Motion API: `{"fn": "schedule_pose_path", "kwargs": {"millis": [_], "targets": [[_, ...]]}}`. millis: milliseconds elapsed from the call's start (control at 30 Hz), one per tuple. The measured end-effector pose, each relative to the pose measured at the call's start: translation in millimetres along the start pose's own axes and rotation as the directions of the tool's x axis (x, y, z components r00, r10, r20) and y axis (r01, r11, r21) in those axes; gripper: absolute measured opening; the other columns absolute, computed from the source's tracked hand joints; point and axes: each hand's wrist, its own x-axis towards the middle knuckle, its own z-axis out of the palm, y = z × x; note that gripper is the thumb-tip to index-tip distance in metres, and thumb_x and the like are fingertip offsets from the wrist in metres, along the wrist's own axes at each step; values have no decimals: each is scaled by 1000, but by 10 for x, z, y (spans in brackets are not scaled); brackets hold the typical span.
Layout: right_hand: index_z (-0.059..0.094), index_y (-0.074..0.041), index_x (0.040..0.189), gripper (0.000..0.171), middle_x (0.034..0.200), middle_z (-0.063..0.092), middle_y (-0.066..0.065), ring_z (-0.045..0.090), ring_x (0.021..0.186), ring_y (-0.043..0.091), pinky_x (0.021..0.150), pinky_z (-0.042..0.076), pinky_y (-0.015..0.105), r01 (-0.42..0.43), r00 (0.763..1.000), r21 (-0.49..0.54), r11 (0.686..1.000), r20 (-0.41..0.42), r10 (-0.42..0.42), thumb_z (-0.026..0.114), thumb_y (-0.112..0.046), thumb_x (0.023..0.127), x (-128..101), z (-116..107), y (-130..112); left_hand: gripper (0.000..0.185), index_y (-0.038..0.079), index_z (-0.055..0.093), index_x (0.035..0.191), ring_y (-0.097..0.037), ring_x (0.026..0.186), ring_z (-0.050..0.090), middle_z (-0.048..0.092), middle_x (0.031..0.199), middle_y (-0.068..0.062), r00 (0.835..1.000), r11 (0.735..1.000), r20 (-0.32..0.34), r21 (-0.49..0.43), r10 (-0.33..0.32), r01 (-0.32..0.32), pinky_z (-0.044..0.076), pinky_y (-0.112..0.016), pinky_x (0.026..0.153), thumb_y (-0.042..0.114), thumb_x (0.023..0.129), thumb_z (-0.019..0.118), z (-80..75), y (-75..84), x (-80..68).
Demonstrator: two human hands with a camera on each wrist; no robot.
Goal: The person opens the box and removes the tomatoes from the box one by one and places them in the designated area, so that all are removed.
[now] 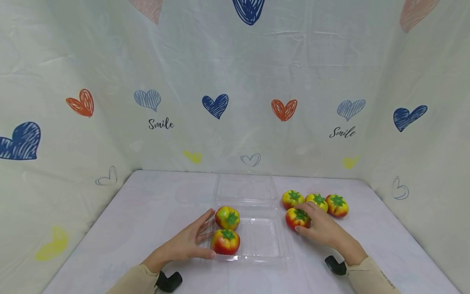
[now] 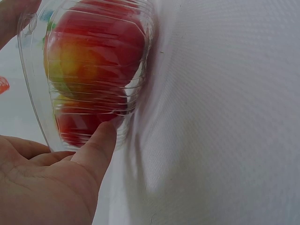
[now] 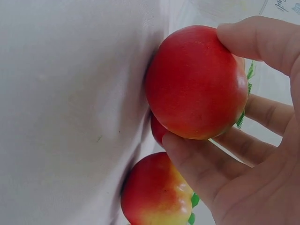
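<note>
A clear plastic clamshell box (image 1: 258,239) lies open on the table, its lid (image 1: 244,189) folded back. Two red-and-yellow tomatoes with green leafy tops, a rear one (image 1: 226,216) and a front one (image 1: 224,244), sit along the box's left side. My left hand (image 1: 187,241) has its fingers spread and touches the box's left wall; a fingertip (image 2: 105,132) rests on the ribbed plastic. To the right of the box, my right hand (image 1: 324,229) grips a tomato (image 3: 194,84) between thumb and fingers, low at the tabletop.
Several more tomatoes stand behind the right hand: one at the back left (image 1: 292,198), one in the middle (image 1: 316,200) and one at the right (image 1: 337,205). A white cloth (image 1: 158,200) covers the table. A heart-printed curtain (image 1: 249,81) encloses the back and sides.
</note>
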Motion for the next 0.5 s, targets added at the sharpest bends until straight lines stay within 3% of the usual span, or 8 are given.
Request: {"fn": "schedule_pose_path", "kwargs": {"millis": [500], "targets": [[55,-15,127,53,124,53,8,54,108,26,95,46,55,26,999,-17,1000,-23,-26,75,-35,82,1,15,-7,112,8,2,154,-37,141,23,2,160,-15,1000,1000,-1,-2,-29,29,40,-31,103,21,77,81,5,-11,-1]]}}
